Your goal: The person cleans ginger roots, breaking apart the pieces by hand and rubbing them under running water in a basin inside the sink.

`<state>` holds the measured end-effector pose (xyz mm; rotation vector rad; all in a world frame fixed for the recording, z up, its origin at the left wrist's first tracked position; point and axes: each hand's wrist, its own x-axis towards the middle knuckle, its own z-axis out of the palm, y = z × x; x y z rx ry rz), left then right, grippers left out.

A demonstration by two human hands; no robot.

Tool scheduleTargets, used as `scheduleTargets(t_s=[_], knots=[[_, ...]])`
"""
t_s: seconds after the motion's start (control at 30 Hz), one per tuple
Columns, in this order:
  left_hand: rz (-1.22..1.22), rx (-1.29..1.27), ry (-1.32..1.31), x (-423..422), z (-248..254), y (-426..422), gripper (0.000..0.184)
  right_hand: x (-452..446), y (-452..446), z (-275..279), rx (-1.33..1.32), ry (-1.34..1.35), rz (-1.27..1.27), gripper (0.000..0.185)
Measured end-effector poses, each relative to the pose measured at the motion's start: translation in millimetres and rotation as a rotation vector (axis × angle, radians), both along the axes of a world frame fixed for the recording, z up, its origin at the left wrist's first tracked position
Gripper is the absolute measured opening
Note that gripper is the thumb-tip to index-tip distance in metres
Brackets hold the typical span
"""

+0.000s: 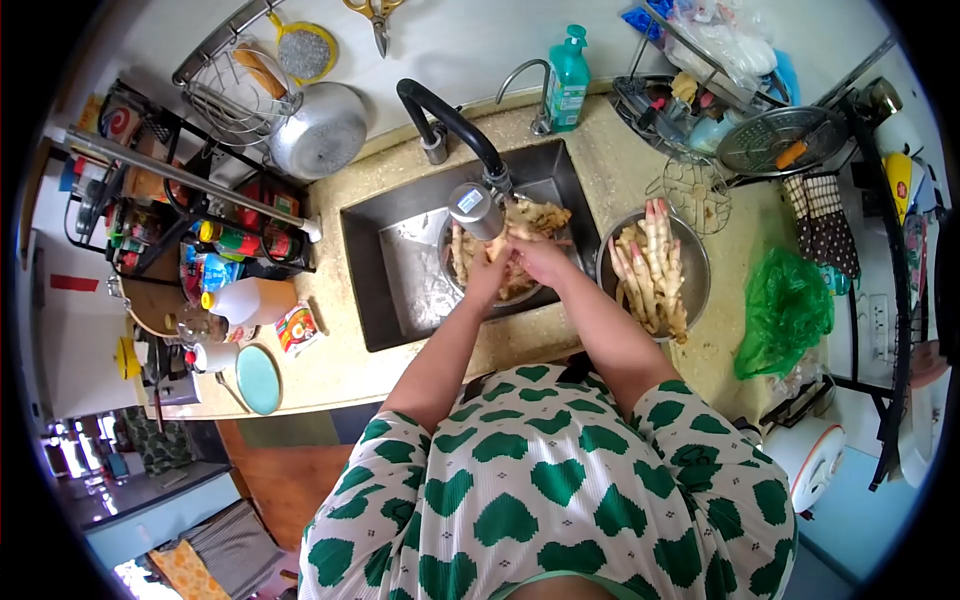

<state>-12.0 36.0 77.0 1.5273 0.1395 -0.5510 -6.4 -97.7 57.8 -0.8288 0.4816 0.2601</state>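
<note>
My left hand [488, 276] and my right hand [541, 260] meet over the sink, just below the black faucet [462, 125]. Their fingers are closed round a piece of pale young ginger, mostly covered by the hands. Under them, a metal bowl [447, 262] inside the dark sink [380, 325] holds more knobbly ginger [540, 217]. A grey cylinder with a small display [476, 208] hangs at the faucet's end and hides part of that bowl. To the right of the sink, a second steel bowl [698, 262] contains long ginger roots with pink tips [655, 268].
A green soap bottle [568, 80] stands behind the sink. Right on the counter are a wire rack [692, 195] and a green plastic bag [786, 312]. Leftward lie a teal plate [259, 380], a jug of amber liquid [250, 300] and a snack packet [297, 328].
</note>
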Motion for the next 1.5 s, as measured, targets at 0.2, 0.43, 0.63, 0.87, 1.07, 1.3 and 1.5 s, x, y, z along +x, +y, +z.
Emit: scheduleTargets(t_s=[0.2,0.43,0.63,0.87,1.07,1.3,1.5], knots=[[0.011,0.35,-0.146,20.9,-25.5,2.0,0.043,-10.4,2.0,-3.7,-0.078,0.027,0.173,0.014],[-0.117,0.246,-0.259,-0.9,-25.2,-11.6,0.028,12.1,-1.7,-10.7,-0.368,0.199,0.056,0.031],[-0.232,0.448,-0.68,-12.7,-0.4,-3.2,0.049,12.8,4.9,1.1,-0.177,0.321,-0.058,0.031],[-0.293,0.294,-0.427,4.7,2.6,8.1,0.034,9.2,-27.5,-1.0,0.148,0.113,0.117,0.027],[-0.123,0.096,0.128,28.9,-32.9,9.9,0.049,3.8,-33.0,15.9,-0.25,0.066,0.272,0.014],[-0.125,0.587,-0.572,2.1,-32.2,-11.4,0.041,10.8,-12.8,-13.4,-0.638,0.084,0.158,0.023],[-0.163,0.671,-0.256,22.0,-23.0,-7.4,0.062,7.9,-18.2,13.8,-0.72,0.06,0.164,0.03]])
